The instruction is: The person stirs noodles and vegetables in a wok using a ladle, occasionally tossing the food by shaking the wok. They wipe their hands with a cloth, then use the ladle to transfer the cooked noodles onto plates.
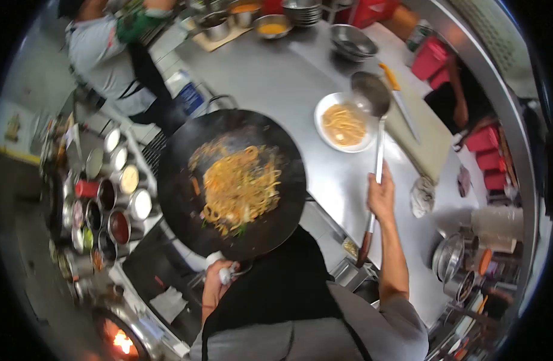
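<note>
My left hand is closed round the near handle of a black wok, with a white cloth between hand and handle. Stir-fried noodles with bits of vegetable lie in the middle of the wok. In my right hand is the shaft of a long metal ladle with a dark wooden handle end. Its bowl is at the right rim of a white plate, which bears a portion of noodles. The plate rests on the steel counter.
A cutting board with an orange-handled knife lies right of the plate. Near it is a crumpled cloth. Several condiment containers stand at left, above a lit burner. Another person stands at upper left.
</note>
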